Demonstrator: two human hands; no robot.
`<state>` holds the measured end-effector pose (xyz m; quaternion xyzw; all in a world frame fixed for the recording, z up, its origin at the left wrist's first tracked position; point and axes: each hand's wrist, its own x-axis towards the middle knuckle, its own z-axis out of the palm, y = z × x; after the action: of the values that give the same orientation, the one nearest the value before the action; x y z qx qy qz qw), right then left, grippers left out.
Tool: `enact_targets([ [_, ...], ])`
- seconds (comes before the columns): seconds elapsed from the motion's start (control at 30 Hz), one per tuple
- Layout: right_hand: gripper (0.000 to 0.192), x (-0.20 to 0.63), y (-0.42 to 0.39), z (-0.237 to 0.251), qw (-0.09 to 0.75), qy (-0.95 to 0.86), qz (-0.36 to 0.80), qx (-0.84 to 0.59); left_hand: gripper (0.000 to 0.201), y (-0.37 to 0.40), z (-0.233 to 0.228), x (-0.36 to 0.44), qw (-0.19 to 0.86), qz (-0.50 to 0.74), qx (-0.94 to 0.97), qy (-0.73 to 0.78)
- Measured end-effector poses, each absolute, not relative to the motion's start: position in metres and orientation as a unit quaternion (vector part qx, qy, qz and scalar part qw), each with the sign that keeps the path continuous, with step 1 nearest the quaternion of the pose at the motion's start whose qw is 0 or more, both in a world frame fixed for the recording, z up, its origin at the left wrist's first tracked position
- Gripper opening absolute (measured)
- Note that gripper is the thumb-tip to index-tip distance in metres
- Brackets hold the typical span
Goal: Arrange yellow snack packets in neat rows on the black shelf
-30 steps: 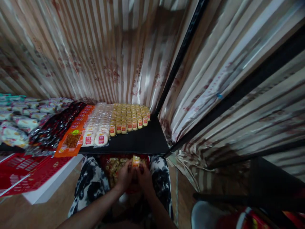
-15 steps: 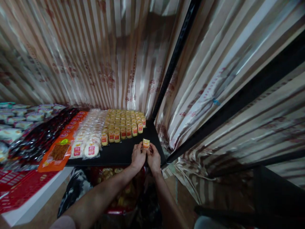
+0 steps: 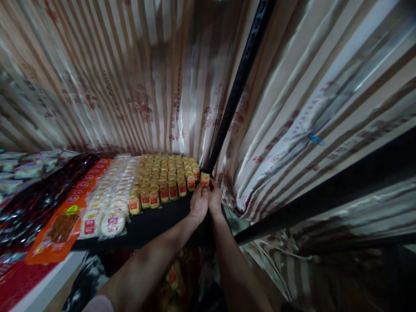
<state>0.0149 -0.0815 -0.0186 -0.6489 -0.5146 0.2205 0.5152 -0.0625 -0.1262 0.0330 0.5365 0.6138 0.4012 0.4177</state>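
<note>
since half a second ago my hands have carried the little snack pack up from the near edge of the shelf to the right end of the front row, hard by the black post (image 3: 238, 86).

head view: my left hand (image 3: 199, 203) and right hand (image 3: 215, 198) are pressed side by side, fingertips pinched together on the small snack pack (image 3: 204, 177), which stands upright at the row's end, just beside its neighbours. it is a pale yellow, clear-wrapped piece with a red and yellow label on its front; the writing is too small to read.

the block of yellow packs (image 3: 165, 171) fills the right end of the black shelf (image 3: 152, 221), all with the same red labels facing me. left of them lie round white cakes (image 3: 110, 203) in clear wrap with red labels, then an orange packet (image 3: 61, 221) with a green and yellow sticker, then dark glossy packets (image 3: 29, 203). a striped curtain (image 3: 130, 78) hangs behind.
</note>
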Motion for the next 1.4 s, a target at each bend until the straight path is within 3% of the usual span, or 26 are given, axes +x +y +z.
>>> enact_targets([
  [0.4, 0.039, 0.001, -0.054, -0.026, 0.452, -0.550, 0.227, -0.665, 0.043, -0.116, 0.022, -0.077, 0.371, 0.360, 0.554, 0.652],
  [0.6, 0.048, -0.002, -0.056, -0.024, 0.463, -0.549, 0.212, -0.663, 0.040, -0.115, 0.017, -0.079, 0.352, 0.375, 0.560, 0.650],
  [0.8, 0.031, -0.006, -0.062, -0.019, 0.449, -0.532, 0.188, -0.693, 0.041, -0.113, 0.014, -0.082, 0.345, 0.373, 0.565, 0.650],
  [1.03, 0.030, -0.009, -0.058, -0.024, 0.481, -0.563, 0.211, -0.638, 0.040, -0.106, 0.007, -0.079, 0.344, 0.390, 0.554, 0.650],
  [1.2, 0.030, -0.006, -0.058, -0.029, 0.502, -0.559, 0.143, -0.644, 0.038, -0.104, 0.002, -0.078, 0.336, 0.418, 0.549, 0.641],
  [1.4, 0.036, -0.008, -0.056, -0.039, 0.540, -0.521, 0.230, -0.620, 0.037, -0.104, 0.003, -0.083, 0.341, 0.422, 0.540, 0.643],
])
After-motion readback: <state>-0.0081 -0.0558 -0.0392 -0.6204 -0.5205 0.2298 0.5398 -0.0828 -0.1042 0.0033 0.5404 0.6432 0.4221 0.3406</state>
